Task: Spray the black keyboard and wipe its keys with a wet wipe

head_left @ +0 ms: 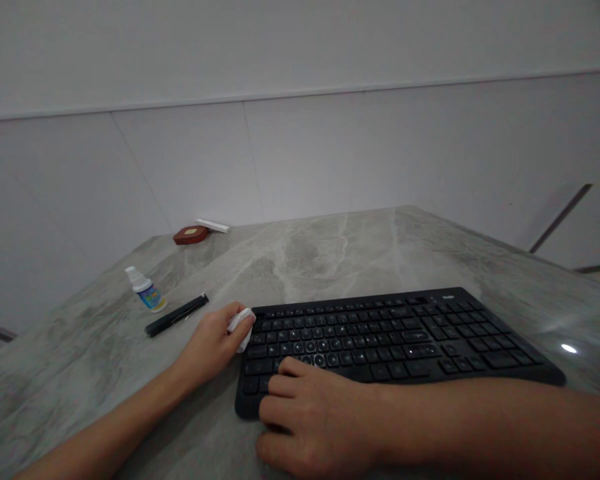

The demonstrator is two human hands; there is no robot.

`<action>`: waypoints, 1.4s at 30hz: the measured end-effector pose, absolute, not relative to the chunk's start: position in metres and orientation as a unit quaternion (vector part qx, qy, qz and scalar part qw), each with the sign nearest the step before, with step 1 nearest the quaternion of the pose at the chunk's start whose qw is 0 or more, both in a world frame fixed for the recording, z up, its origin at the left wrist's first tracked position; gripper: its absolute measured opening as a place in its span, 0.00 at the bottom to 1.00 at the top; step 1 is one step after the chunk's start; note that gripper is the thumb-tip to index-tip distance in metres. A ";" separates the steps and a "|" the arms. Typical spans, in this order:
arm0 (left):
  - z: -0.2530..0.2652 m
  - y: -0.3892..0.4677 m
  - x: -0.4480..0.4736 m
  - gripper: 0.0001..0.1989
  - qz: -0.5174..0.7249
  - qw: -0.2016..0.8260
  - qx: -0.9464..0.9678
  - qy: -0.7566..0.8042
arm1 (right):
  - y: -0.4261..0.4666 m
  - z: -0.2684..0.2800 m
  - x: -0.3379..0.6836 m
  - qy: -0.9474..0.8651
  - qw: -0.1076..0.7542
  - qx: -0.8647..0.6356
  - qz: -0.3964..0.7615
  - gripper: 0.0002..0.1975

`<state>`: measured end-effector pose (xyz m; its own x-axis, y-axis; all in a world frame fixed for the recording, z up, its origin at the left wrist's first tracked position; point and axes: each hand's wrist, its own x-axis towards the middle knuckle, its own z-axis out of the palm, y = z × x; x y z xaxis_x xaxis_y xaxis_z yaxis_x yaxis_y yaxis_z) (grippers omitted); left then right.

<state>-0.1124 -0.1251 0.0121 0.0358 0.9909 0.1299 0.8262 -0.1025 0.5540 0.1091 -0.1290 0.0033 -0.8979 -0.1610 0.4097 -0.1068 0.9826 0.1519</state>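
Observation:
A black full-size keyboard (340, 333) lies on the grey marbled table, with its number pad to the right. My left hand (215, 340) is closed on a crumpled white tissue (241, 328) and holds it against the keyboard's far left corner. Curled over the near left corner is my right hand (315, 417), its fingers bent and its thumb by the front edge. The right hand and forearm hide part of the lower key rows. What lies under those fingertips is hidden.
Left of the keyboard are a black pen-like brush tool (177, 315) and a small white spray bottle (149, 292) with a blue label. A reddish-brown case (191, 235) and a white strip (213, 225) lie at the back edge, near a pale wall (300, 153).

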 end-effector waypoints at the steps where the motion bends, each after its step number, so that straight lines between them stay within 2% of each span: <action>1: 0.013 -0.125 -0.111 0.19 0.245 0.163 0.699 0.652 | -0.129 0.003 0.109 -0.972 0.217 0.069 -0.064 0.09; 9: 0.016 -0.132 -0.106 0.18 0.237 0.152 0.689 0.668 | -0.128 0.001 0.109 -0.973 0.212 0.074 -0.062 0.09; 12: 0.014 -0.138 -0.106 0.16 0.318 0.166 0.697 0.621 | -0.126 0.005 0.112 -0.973 0.218 0.069 -0.036 0.07; 14: 0.011 -0.140 -0.105 0.15 0.409 0.179 0.676 0.586 | -0.123 0.015 0.113 -0.970 0.242 0.000 0.015 0.05; 16: 0.009 -0.138 -0.104 0.18 0.474 0.208 0.645 0.562 | -0.116 0.029 0.112 -0.950 0.278 -0.113 0.081 0.10; 18: 0.007 -0.133 -0.105 0.16 0.497 0.252 0.643 0.526 | -0.106 0.043 0.105 -0.928 0.297 -0.182 0.133 0.15; 23: 0.003 -0.119 -0.117 0.08 0.545 0.288 0.654 0.438 | -0.074 0.048 0.076 -0.912 0.303 -0.153 0.231 0.28; 24: 0.002 -0.118 -0.120 0.08 0.552 0.291 0.648 0.437 | -0.067 0.045 0.070 -0.905 0.297 -0.120 0.280 0.29; 27: 0.001 -0.118 -0.125 0.08 0.554 0.293 0.634 0.454 | -0.051 0.030 0.059 -0.839 0.281 -0.059 0.462 0.19; 29: 0.000 -0.117 -0.125 0.05 0.551 0.290 0.626 0.469 | -0.044 0.022 0.056 -0.794 0.295 -0.069 0.527 0.17; 32: -0.003 -0.115 -0.123 0.04 0.537 0.283 0.629 0.486 | -0.038 0.016 0.057 -0.786 0.310 -0.112 0.523 0.16; 36: -0.007 -0.110 -0.122 0.06 0.521 0.257 0.631 0.514 | -0.036 0.015 0.060 -0.823 0.335 -0.176 0.424 0.12; 40: -0.006 -0.107 -0.121 0.20 0.525 0.310 0.570 0.551 | -0.030 0.014 0.061 -0.830 0.358 -0.243 0.352 0.12; 42: -0.005 -0.106 -0.120 0.22 0.507 0.332 0.564 0.561 | -0.029 0.013 0.061 -0.836 0.347 -0.256 0.340 0.12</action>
<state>-0.1195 -0.1057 -0.0045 -0.1435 0.9696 0.1984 0.2958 -0.1493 0.9435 0.0609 -0.0285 0.0133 -0.6284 0.6639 0.4054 0.1931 0.6379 -0.7455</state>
